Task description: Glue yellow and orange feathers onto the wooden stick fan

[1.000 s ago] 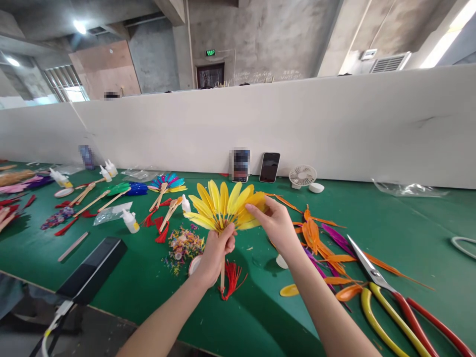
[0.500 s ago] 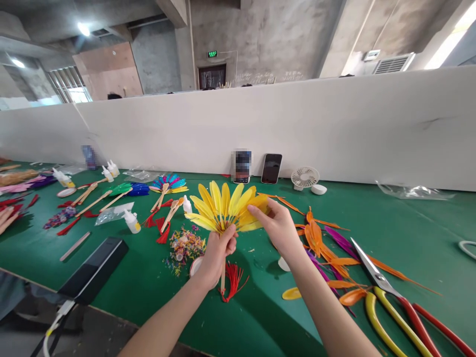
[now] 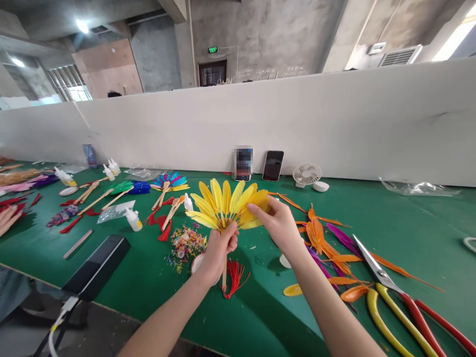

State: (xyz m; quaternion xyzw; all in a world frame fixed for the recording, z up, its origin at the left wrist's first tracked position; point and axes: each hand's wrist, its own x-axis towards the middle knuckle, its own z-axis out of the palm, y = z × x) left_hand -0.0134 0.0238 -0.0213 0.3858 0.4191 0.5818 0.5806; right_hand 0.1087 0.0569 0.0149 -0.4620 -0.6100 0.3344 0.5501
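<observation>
A fan of yellow feathers (image 3: 226, 198) spreads out above the green table, on a wooden handle with a red tassel (image 3: 235, 277) hanging at its lower end. My left hand (image 3: 219, 250) is closed round the handle just under the feather bases, thumb in front. At the fan's right side, my right hand (image 3: 280, 223) pinches one of the outer yellow feathers between thumb and fingers. Below the fan lies a heap of small coloured bits (image 3: 186, 240), beside a round white-rimmed lid partly hidden by my left wrist. A loose yellow feather (image 3: 292, 290) rests under my right forearm.
Large scissors (image 3: 386, 282) and orange feathers (image 3: 316, 235) lie at right. A black power bank (image 3: 96, 267) sits front left, near a glue bottle (image 3: 133, 219). Finished-looking fans, phones (image 3: 272, 165) and a small fan (image 3: 307, 174) stand farther back. Another person's hand (image 3: 8, 218) is at far left.
The view has shifted slightly. Both hands keep nearly the same hold on the feather fan, and nothing has been taken up or let go.
</observation>
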